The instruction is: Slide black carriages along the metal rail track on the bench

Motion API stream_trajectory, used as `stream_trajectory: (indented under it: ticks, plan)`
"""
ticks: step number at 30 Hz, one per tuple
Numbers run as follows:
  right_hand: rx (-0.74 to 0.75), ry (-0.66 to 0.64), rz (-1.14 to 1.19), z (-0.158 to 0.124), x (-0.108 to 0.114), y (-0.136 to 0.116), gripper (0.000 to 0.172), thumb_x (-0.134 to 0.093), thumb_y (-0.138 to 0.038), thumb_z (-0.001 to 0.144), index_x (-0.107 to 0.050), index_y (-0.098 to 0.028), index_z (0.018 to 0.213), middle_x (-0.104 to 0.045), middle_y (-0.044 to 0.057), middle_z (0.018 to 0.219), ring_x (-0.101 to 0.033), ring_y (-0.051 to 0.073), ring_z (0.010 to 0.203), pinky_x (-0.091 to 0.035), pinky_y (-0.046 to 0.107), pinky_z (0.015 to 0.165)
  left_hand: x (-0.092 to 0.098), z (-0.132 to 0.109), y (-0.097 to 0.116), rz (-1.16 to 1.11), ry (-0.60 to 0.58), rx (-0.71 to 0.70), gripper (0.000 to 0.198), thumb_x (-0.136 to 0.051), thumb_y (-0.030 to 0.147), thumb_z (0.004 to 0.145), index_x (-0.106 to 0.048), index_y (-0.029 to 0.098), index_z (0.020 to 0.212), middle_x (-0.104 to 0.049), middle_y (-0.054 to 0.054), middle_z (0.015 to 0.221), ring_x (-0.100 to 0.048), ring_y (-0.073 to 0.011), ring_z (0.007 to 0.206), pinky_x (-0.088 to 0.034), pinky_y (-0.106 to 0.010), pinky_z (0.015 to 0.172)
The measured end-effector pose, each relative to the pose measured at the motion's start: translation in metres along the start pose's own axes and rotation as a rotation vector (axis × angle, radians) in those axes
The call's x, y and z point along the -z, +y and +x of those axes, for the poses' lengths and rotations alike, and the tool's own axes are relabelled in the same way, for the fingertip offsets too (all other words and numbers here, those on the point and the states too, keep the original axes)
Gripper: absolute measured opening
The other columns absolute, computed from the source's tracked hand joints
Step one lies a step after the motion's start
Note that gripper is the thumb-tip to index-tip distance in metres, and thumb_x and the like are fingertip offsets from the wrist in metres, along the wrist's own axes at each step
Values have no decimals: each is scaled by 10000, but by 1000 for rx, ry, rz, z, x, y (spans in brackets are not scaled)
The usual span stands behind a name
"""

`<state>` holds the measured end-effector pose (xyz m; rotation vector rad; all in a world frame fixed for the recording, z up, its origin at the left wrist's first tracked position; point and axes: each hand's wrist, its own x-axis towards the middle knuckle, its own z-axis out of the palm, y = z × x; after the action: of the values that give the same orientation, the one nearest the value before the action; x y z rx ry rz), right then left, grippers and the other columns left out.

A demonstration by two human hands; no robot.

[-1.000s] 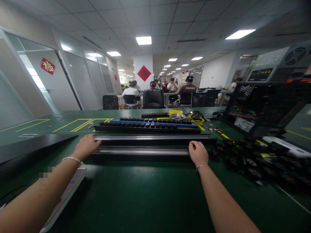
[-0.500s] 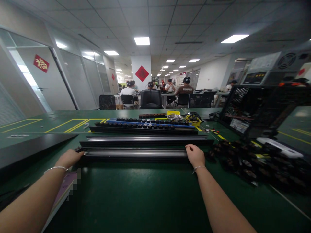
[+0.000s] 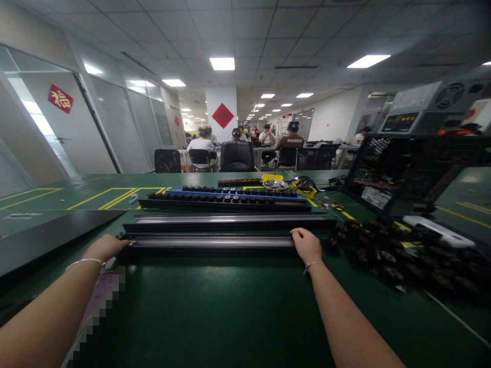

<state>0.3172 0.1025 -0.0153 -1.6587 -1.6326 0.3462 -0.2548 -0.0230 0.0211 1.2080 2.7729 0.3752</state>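
A long dark rail with a shiny grey face lies crosswise on the green table. My left hand is closed on its left end, thumb and fingers pinching the edge. At the other end, my right hand curls over the rail, fingers bent around it. Just behind lies a similar long rail, apart from my hands. Farther back is a black tray-like strip with rows of small round black parts and a blue bar.
A heap of black parts covers the table's right side, below an open computer case. A dark flat panel lies at left. Behind the strips are a metal dish and cables. Several people sit at far tables.
The view has shifted very slightly. Both hands stay at the two ends of the near rail, which shows no clear movement on the table.
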Motion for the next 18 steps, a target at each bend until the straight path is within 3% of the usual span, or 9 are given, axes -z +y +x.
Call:
stream_trajectory:
  ticks: [4,10,18]
  plan:
    - [0,-2,0,0,0,0,288,-405,-285,778,-690,-240,777,-681,14,885,-577,160,816,-394,242,705,1,1,0,78,-65,88,397,-543,496,655,-605,105,660,-660,-148,732,-613,-235,654,-443,-286,560]
    - [9,6,1,0,0,-1,294,-402,-291,783,-692,-241,761,-680,13,873,-576,162,797,-385,243,670,3,-2,-3,116,-65,58,420,-518,517,682,-600,115,774,-674,-143,841,-622,-235,758,-444,-268,610]
    - [-3,19,-16,1,-1,0,288,-413,-301,780,-694,-239,773,-679,16,860,-570,162,775,-370,246,648,14,-6,-6,80,-53,-15,378,-546,492,676,-640,127,703,-675,-106,724,-626,-251,722,-440,-285,620]
